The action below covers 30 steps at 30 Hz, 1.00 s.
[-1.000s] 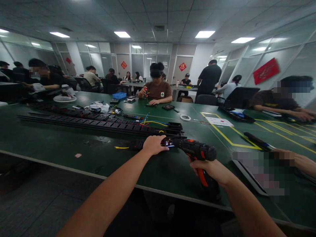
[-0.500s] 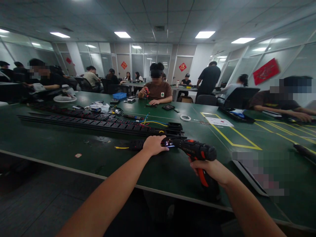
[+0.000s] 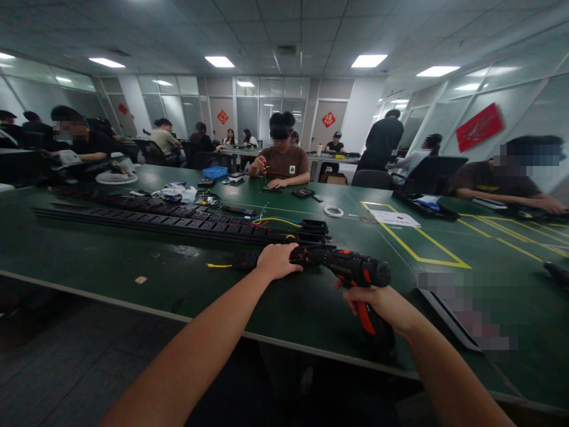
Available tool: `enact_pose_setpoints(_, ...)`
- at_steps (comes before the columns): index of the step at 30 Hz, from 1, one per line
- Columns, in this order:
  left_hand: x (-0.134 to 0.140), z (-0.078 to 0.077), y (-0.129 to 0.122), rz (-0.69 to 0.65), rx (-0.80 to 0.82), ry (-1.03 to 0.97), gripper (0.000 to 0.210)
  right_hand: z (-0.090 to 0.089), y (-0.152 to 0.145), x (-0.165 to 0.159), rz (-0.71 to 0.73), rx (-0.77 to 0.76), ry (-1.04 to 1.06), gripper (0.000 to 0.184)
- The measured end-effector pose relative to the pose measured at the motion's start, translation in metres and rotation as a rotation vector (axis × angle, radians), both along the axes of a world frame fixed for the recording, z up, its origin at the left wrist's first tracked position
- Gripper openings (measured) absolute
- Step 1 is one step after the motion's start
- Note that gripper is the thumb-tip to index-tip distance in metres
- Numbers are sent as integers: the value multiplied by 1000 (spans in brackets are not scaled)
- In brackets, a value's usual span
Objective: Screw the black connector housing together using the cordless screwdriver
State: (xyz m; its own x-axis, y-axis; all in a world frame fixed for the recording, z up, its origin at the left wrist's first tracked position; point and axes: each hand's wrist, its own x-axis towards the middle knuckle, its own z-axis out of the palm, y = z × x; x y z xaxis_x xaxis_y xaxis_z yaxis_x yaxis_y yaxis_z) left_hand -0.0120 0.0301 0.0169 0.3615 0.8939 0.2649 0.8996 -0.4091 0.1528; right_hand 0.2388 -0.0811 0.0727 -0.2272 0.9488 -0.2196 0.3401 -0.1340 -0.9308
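Observation:
My left hand (image 3: pixel 279 261) is closed over a short black socket block (image 3: pixel 244 260) and presses it to the green table. A yellow wire (image 3: pixel 219 265) sticks out of the block's left end. My right hand (image 3: pixel 383 306) grips the handle of a black and orange cordless drill (image 3: pixel 351 265). The drill lies nearly level and points left, its front end at the block's right end beside my left thumb. The exact point of contact is too dark to make out. Just behind my left hand runs a long black power strip (image 3: pixel 195 226) with a row of sockets.
Loose blue and yellow wires (image 3: pixel 280 221) lie at the long strip's right end. Farther back are a white ring of tape (image 3: pixel 333 211) and a blue basket (image 3: pixel 215 172). A co-worker (image 3: pixel 284 160) sits opposite. Yellow tape (image 3: pixel 438 262) marks the table at right.
The bright glow at the front of the drill is gone. Both my hands stay almost in place. In the background, the standing person has shifted slightly right.

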Motion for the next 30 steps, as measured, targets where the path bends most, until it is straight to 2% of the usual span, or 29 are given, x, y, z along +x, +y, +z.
enact_pose_setpoints(15, -1, -4, 2, -18, 9, -16, 65, 0, 2, -1, 44, 20, -5, 16)
enact_pose_setpoints(30, 0, 0, -2, -1, -14, 0, 65, 1, 2, -3, 51, 18, -29, 16)
